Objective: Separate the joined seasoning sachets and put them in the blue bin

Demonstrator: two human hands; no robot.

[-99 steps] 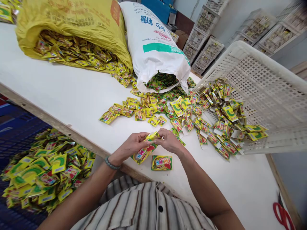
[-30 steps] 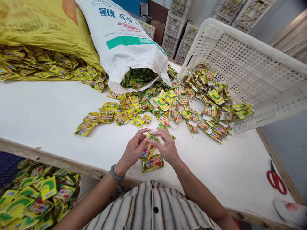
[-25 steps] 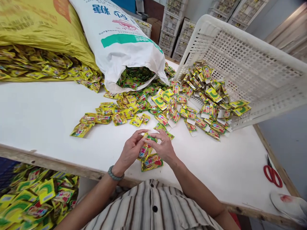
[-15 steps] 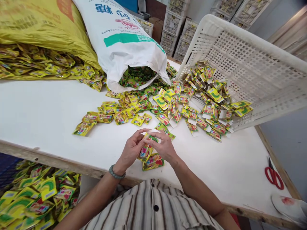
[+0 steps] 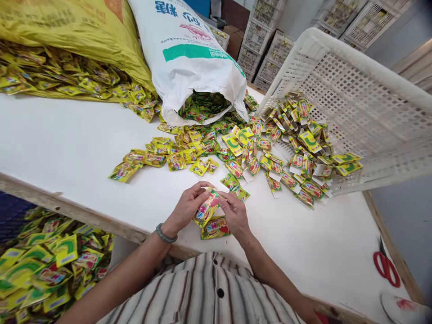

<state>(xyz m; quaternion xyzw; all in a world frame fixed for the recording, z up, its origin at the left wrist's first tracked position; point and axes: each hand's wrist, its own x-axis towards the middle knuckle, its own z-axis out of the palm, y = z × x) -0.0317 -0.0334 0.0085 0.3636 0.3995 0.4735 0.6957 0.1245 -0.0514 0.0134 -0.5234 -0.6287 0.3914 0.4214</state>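
Note:
My left hand (image 5: 186, 209) and my right hand (image 5: 233, 214) meet above the near edge of the white table (image 5: 67, 139), both pinching the same small yellow-green candy packet (image 5: 205, 210). A second packet (image 5: 215, 227) lies flat on the table just under my hands. Several more packets (image 5: 189, 155) are strewn across the table beyond my fingers. Further packets, some with white card tabs (image 5: 297, 157), spill from a tipped white plastic crate (image 5: 354, 103) on the right.
A white woven sack (image 5: 189, 54) and a yellow sack (image 5: 67, 31) lie open at the back, both spilling packets. A heap of finished packets (image 5: 43, 265) sits below the table on the left. Red scissors (image 5: 386, 267) lie at the right edge. Stacked crates (image 5: 266, 49) stand behind.
My hands stay together on the packet, and the view has shifted slightly. The held packet now shows its printed face more fully between my fingers.

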